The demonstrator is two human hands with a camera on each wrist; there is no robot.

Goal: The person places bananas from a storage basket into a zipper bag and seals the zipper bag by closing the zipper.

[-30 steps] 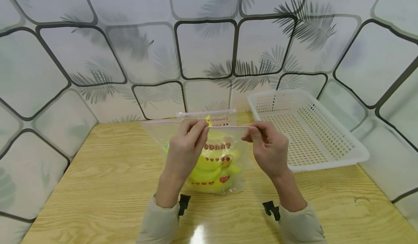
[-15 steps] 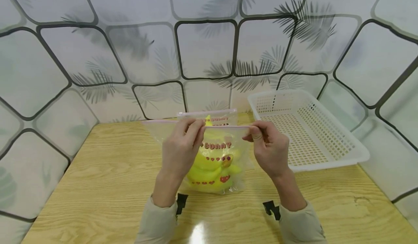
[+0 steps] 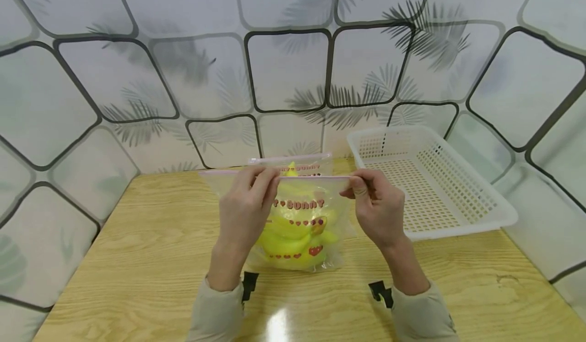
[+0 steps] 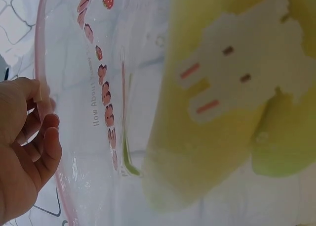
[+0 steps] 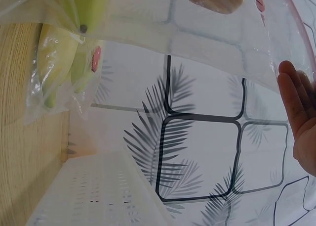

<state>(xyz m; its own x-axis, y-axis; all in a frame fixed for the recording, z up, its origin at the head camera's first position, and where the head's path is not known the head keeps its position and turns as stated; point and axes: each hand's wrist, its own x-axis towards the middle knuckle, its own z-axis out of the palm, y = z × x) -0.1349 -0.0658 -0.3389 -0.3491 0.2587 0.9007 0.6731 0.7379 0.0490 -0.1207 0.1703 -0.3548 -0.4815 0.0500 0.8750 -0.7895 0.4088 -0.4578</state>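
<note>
A clear zip bag [image 3: 331, 197] with a pink zip edge and red bunny and heart print stands upright in the middle of the table. Inside it are yellow, banana-like fruits [image 4: 197, 152], seen large and blurred in the left wrist view. My left hand [image 3: 242, 204] pinches the zip edge left of its middle. At the edge's right end, my right hand [image 3: 380, 207] grips the corner between thumb and curled fingers. Behind stands a second zip bag [image 5: 59, 82] of the same print, also holding yellow fruit, mostly hidden by the front one in the head view.
A white perforated plastic basket [image 3: 458, 189] stands at the back right, close to my right hand. The wooden table [image 3: 151, 250] meets a patterned cloth wall [image 3: 288, 72] at the back and sides.
My left hand has slid leftward along the zip edge, uncovering more of the bag's print. The right hand stays at the right corner.
</note>
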